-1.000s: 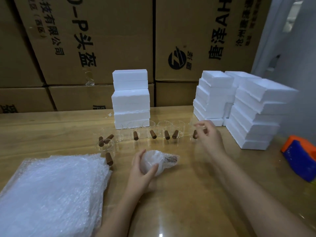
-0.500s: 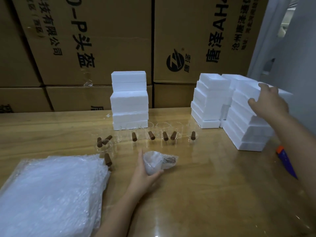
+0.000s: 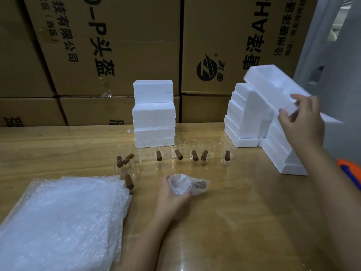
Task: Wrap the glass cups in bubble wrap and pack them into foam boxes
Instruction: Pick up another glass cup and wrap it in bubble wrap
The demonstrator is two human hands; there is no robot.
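1. The wooden table carried everything.
2. A pile of bubble wrap lay at its near left.
3. Clear cups with brown handles stood in a loose row mid-table.
4. Stacks of foam boxes rose behind them and at the right.
5. An orange-and-blue object sat at the right edge.

The right hand, beside the glass cups a second ago, has lifted a foam box off the stack and holds it tilted in mid-air.
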